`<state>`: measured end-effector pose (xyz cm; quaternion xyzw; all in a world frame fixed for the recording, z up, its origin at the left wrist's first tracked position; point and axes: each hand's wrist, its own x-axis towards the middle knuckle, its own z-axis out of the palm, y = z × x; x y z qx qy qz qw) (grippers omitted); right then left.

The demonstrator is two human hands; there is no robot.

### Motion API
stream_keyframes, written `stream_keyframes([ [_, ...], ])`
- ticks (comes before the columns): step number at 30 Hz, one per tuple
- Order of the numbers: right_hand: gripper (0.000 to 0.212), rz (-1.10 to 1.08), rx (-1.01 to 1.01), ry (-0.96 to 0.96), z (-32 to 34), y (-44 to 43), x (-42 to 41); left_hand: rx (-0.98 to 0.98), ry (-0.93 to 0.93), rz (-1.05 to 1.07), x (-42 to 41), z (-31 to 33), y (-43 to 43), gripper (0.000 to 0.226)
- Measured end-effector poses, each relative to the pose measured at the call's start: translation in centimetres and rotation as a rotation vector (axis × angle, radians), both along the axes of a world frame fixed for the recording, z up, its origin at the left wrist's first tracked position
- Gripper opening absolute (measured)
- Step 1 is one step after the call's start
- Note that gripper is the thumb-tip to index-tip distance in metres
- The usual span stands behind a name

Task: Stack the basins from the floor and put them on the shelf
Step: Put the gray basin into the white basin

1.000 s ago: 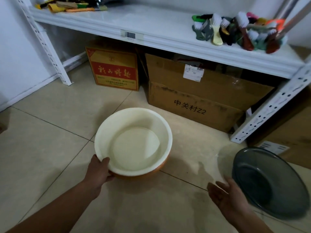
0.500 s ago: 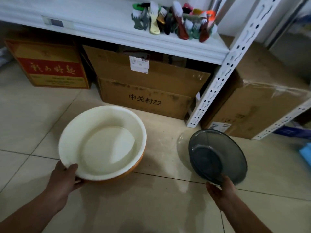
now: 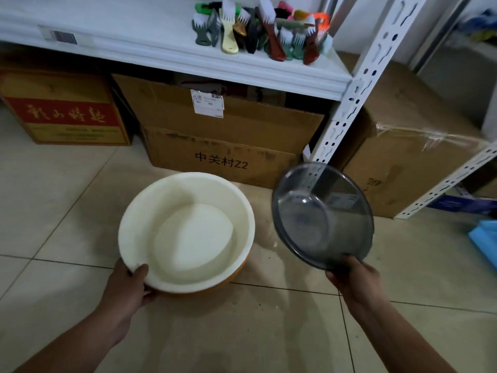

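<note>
A white basin (image 3: pixel 188 232) sits nested in an orange basin (image 3: pixel 215 288) whose edge shows beneath it. My left hand (image 3: pixel 129 285) grips the near rim of this stack, thumb inside the white basin. A see-through grey basin (image 3: pixel 322 216) is tilted up off the floor to the right of the stack, its inside facing me. My right hand (image 3: pixel 349 275) grips its near rim. The white shelf (image 3: pixel 161 49) runs across the top of the view above the basins.
Several brushes (image 3: pixel 263 33) lie on the right end of the shelf. Cardboard boxes (image 3: pixel 220 146) stand under it, with another wrapped box (image 3: pixel 419 157) to the right. A white perforated shelf post (image 3: pixel 352 103) slants behind the grey basin. A blue item (image 3: pixel 484 238) lies at far right.
My right hand closed on the grey basin's rim and lifted it off the floor, tilting it up and toward the white basin. My left hand kept its hold on the stack.
</note>
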<state>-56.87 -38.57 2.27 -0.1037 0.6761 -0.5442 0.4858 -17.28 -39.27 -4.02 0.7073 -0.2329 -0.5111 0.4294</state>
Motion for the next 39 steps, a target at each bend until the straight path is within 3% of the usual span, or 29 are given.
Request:
stream_keyframes([
  [8, 0.015, 0.375, -0.184, 0.016, 7.9, -2.2, 6.3, 0.005, 0.045, -0.046, -2.1, 0.9, 0.1, 0.051],
  [17, 0.017, 0.661, -0.02, 0.122, 5.9, -4.7, 12.3, 0.066, 0.2, 0.012, -2.0, 2.3, 0.9, 0.042],
  [27, 0.047, 0.754, 0.087, 0.505, 1.2, -6.9, 12.0, 0.089, 0.282, 0.109, -2.1, 3.0, 0.5, 0.047],
  [31, 0.046, 0.924, 0.074, 0.822, 0.5, -7.2, 11.8, 0.088, 0.253, 0.062, -2.0, 3.1, 0.5, 0.053],
  [35, 0.053, 0.994, 0.06, 1.203, -0.3, -7.3, 11.2, 0.036, 0.19, 0.008, -1.6, 3.6, 0.2, 0.04],
  [37, 0.066, 0.929, 0.07, 1.202, -1.1, -7.3, 10.5, 0.007, 0.156, -0.028, -1.3, 3.9, 0.0, 0.03],
  [39, 0.081, 0.85, 0.124, 1.041, -2.0, -7.1, 9.6, -0.017, 0.141, -0.054, -1.1, 4.0, -0.2, 0.019],
])
